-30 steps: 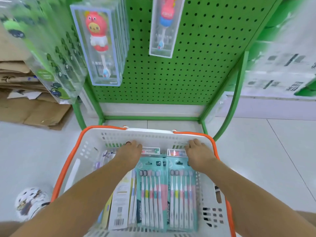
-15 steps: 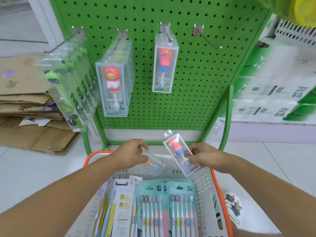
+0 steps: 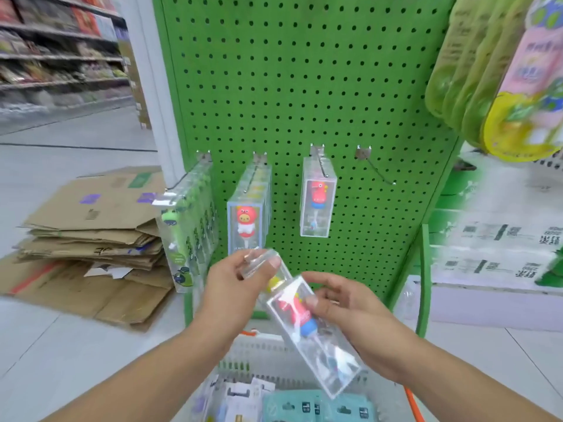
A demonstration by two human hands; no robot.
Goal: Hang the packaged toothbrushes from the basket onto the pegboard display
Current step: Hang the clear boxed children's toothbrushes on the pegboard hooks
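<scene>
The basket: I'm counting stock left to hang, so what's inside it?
The basket shows teal toothbrush packs and white packs; the arms and frame edge hide the rest.

Our left hand (image 3: 236,283) pinches a clear plastic toothbrush box (image 3: 265,268); our right hand (image 3: 347,310) grips another clear box with a red-and-blue character toothbrush (image 3: 310,333) just beside it; below both sits the white orange-rimmed plastic basket (image 3: 259,351); beyond them stands the green perforated pegboard (image 3: 304,86).
</scene>
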